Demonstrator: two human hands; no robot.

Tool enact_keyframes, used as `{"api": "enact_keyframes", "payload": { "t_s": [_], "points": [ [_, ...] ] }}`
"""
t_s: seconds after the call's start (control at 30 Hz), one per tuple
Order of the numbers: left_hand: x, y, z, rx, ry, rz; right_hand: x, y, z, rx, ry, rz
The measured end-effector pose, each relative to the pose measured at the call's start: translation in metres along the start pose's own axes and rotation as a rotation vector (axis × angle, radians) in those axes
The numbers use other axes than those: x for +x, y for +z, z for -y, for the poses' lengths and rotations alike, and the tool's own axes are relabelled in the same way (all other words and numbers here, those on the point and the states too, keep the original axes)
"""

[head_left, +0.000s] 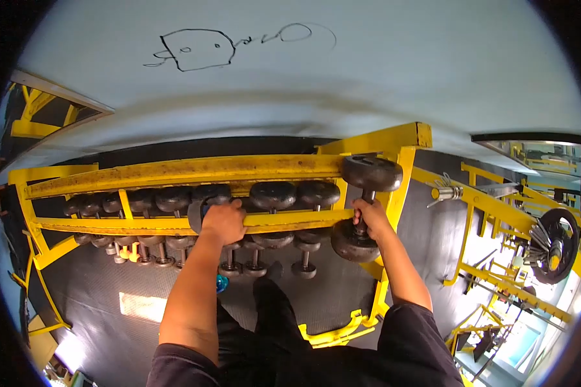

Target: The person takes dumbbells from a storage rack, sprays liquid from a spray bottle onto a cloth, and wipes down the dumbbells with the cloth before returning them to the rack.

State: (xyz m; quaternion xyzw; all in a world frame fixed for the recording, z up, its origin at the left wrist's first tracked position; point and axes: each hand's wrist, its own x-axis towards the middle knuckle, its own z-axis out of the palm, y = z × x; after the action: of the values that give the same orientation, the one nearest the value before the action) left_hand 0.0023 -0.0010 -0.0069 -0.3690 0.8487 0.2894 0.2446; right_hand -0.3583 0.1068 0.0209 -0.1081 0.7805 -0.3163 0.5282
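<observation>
My right hand (370, 218) is wrapped round the handle of a large black dumbbell (371, 173) at the right end of the yellow rack (290, 166). One head of that dumbbell is above the hand, the other below it. My left hand (224, 221) is at the rack's front rail, its fingers curled; beside it is a dark curved object (195, 215). Whether the hand grips this or the rail is hidden. Several black dumbbells, among them one (273, 195) right of my left hand, sit in a row behind the rail.
More dumbbells (304, 268) stand lower down, with small yellow ones (130, 252) at the left. A yellow frame part (336, 336) lies near my legs. At the right is a yellow machine with a black weight plate (567, 245). The wall (400, 71) bears a line drawing.
</observation>
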Motion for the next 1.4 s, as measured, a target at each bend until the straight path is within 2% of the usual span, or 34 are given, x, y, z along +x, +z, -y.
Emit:
{"api": "enact_keyframes", "payload": {
  "t_s": [0.2, 0.27, 0.3, 0.33, 0.4, 0.47, 0.5, 0.53, 0.57, 0.6, 0.67, 0.73, 0.8, 0.83, 0.9, 0.93, 1.03, 1.07, 1.2, 1.27, 1.33, 1.4],
  "points": [
    [-0.002, -0.002, -0.004, 0.026, 0.012, -0.019, -0.007, -0.008, 0.009, -0.020, 0.047, 0.043],
    [-0.003, -0.002, -0.005, 0.034, 0.005, -0.087, -0.003, -0.015, 0.009, -0.170, -0.013, 0.053],
    [-0.002, 0.003, -0.004, 0.038, 0.014, -0.133, -0.009, -0.014, 0.012, -0.252, -0.024, -0.024],
    [-0.003, 0.004, -0.004, 0.036, 0.025, -0.153, -0.003, -0.021, 0.007, -0.376, -0.119, -0.040],
    [-0.002, 0.008, -0.002, 0.087, 0.032, -0.156, -0.014, -0.023, 0.007, -0.427, -0.190, -0.049],
    [-0.003, 0.007, -0.005, 0.097, 0.021, -0.166, -0.039, -0.036, 0.013, -0.897, -0.427, -0.098],
    [-0.002, 0.013, -0.004, 0.071, 0.023, -0.225, -0.074, -0.034, 0.022, -1.016, -0.496, -0.158],
    [-0.002, 0.010, -0.004, 0.084, 0.030, -0.197, -0.102, -0.032, 0.026, -1.125, -0.610, -0.272],
    [-0.003, 0.010, -0.006, 0.086, 0.027, -0.198, -0.124, -0.033, 0.019, -1.129, -0.913, -0.411],
    [-0.003, 0.010, -0.006, 0.087, 0.026, -0.204, -0.151, -0.033, 0.018, -1.149, -1.127, -0.470],
    [-0.002, 0.014, -0.005, 0.073, 0.021, -0.255, -0.205, -0.025, -0.008, -1.168, -1.225, -0.564],
    [-0.002, 0.017, -0.005, 0.063, 0.019, -0.286, -0.249, -0.010, -0.061, -1.059, -1.123, -0.451],
    [-0.011, 0.021, -0.007, 0.035, 0.082, -0.433, -0.282, 0.013, -0.124, -1.051, -1.016, -0.216],
    [-0.020, 0.028, -0.004, 0.039, 0.088, -0.447, -0.296, 0.026, -0.164, -1.069, -0.934, -0.163],
    [-0.031, 0.038, 0.004, -0.076, 0.230, -0.762, -0.318, 0.051, -0.241, -1.057, -0.786, -0.067],
    [-0.042, 0.043, 0.005, -0.080, 0.242, -0.766, -0.335, 0.061, -0.280, -1.029, -0.693, -0.012],
    [-0.096, 0.071, -0.001, -0.271, 0.384, -1.244, -0.370, 0.084, -0.390, -0.966, -0.369, 0.092],
    [-0.126, 0.086, -0.011, -0.421, 0.216, -1.069, -0.378, 0.092, -0.419, -0.937, -0.275, 0.085],
    [-0.174, 0.215, -0.035, -0.464, 0.290, -0.990, -0.369, 0.093, -0.505, -0.879, -0.069, 0.037],
    [-0.192, 0.298, -0.050, -0.442, 0.267, -0.800, -0.343, 0.087, -0.543, -0.820, -0.122, -0.020],
    [-0.205, 0.366, -0.073, -0.525, 0.173, -0.589, -0.308, 0.076, -0.567, -0.742, -0.038, -0.006],
    [-0.207, 0.426, -0.088, -0.513, 0.168, -0.322, -0.262, 0.058, -0.601, -0.748, 0.019, 0.000]
  ]
}}
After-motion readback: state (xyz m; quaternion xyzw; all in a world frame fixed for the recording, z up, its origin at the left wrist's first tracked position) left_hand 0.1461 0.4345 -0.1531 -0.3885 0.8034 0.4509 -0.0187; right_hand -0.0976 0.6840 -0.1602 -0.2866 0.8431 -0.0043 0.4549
